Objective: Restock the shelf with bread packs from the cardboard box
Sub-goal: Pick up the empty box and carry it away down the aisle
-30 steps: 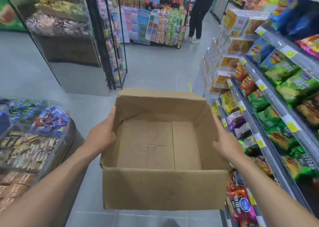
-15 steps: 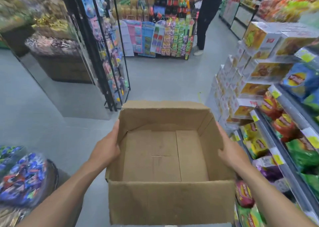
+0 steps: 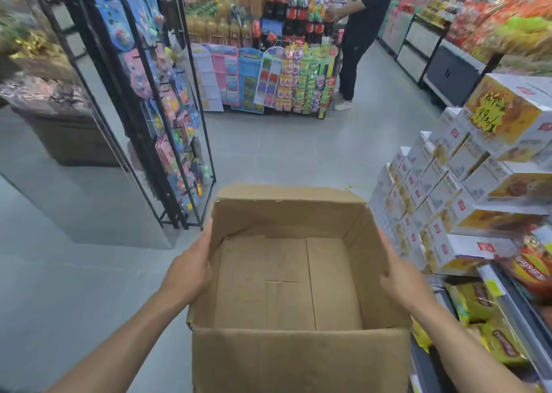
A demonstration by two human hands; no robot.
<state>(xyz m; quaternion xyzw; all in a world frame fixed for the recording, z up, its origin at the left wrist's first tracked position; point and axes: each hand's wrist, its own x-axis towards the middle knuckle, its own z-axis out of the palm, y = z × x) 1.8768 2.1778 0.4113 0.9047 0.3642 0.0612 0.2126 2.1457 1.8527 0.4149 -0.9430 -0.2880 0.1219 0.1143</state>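
I carry an open cardboard box (image 3: 298,362) in front of me at waist height. Its inside shows only the bare bottom flaps; no bread packs are in view. My left hand (image 3: 188,270) grips the left side wall near the rim. My right hand (image 3: 403,276) grips the right side wall, thumb at the rim. The shelf (image 3: 507,312) with snack bags runs along my right, close to the box's right corner.
Stacked white-and-yellow cartons (image 3: 448,189) stand ahead on the right at the shelf's end. A black wire rack (image 3: 167,124) of hanging toys stands ahead left. A person in black (image 3: 358,34) stands by a drinks display (image 3: 268,79) across the grey floor.
The view has moved forward along the aisle and lifted; the candy bins on the left have dropped out of sight. Both hands keep the same hold on the box.
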